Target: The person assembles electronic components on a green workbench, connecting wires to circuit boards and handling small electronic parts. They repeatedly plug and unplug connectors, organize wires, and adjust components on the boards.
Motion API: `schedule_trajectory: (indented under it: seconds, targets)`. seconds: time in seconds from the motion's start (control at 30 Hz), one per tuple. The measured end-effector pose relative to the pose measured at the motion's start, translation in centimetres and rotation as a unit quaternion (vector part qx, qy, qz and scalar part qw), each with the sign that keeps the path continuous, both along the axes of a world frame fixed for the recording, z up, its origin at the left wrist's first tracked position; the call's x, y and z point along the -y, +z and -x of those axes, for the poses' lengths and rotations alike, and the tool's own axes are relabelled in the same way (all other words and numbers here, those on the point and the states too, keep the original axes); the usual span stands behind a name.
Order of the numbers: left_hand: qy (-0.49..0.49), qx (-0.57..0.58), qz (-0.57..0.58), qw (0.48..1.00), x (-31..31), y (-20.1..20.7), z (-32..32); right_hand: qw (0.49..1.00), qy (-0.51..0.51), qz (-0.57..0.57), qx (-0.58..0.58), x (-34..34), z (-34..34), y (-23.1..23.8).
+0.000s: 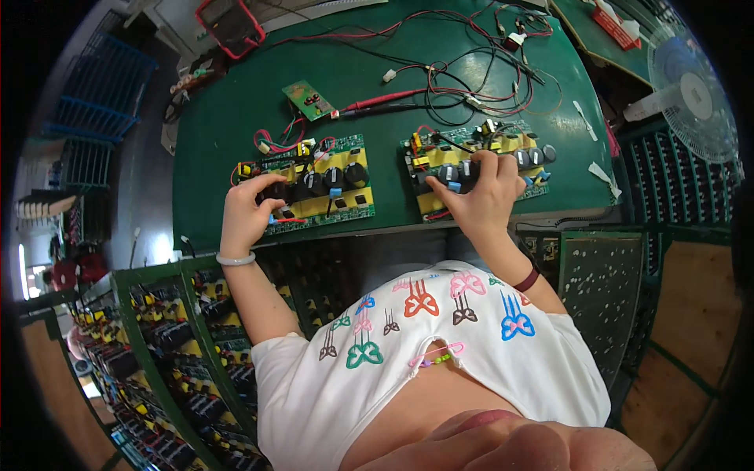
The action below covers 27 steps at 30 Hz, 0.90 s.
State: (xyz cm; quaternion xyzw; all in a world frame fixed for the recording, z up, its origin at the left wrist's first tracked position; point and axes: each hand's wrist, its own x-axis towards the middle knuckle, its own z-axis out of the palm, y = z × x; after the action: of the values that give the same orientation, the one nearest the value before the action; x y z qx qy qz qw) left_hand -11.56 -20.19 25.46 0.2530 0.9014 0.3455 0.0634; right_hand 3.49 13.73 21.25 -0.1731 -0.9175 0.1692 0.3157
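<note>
Two populated circuit boards lie side by side on the green tabletop near its front edge. My left hand [250,208] grips the left circuit board [360,161] at its left end, thumb and fingers curled around a dark part there. Round black capacitors [334,179] stand in a row along this board, among yellow pieces. On the right circuit board [408,169], my right hand [491,192] is closed over the middle, thumb and fingers around the capacitors. The fingers partly hide what they press on. Beyond the left board rests a small green circuit board [310,102].
Red and black test probes [385,102] and tangled cables [471,78] spread over the table's far side. A red-framed multimeter [230,27] stands at the back left. At right is a white fan [695,96]. Green racks [141,330] full of boards stand at lower left.
</note>
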Motion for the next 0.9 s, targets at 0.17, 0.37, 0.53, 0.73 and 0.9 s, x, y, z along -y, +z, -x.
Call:
schedule_trajectory:
  seconds: [0.17,0.37,0.53,0.73,0.9]
  targets:
    - [-0.016,-0.024,0.005,1.000,0.7,-0.1,0.9,1.000,0.016,-0.007,0.025,1.0,1.4,0.4]
    - [-0.016,-0.013,0.006,1.000,0.5,0.1,0.4,0.998,0.034,-0.046,0.035,1.7,2.3,1.1]
    - [-0.008,-0.057,0.015,0.998,0.6,0.3,-0.3,0.987,0.147,0.021,0.061,-1.9,1.2,3.4]
    - [0.003,-0.064,-0.024,0.998,-2.2,2.8,-1.2,0.971,0.209,-0.014,0.114,-16.1,3.7,3.8]
    - [-0.061,-0.127,0.033,0.989,-8.2,2.8,3.2,0.939,0.313,-0.108,0.097,-20.3,7.7,2.2]
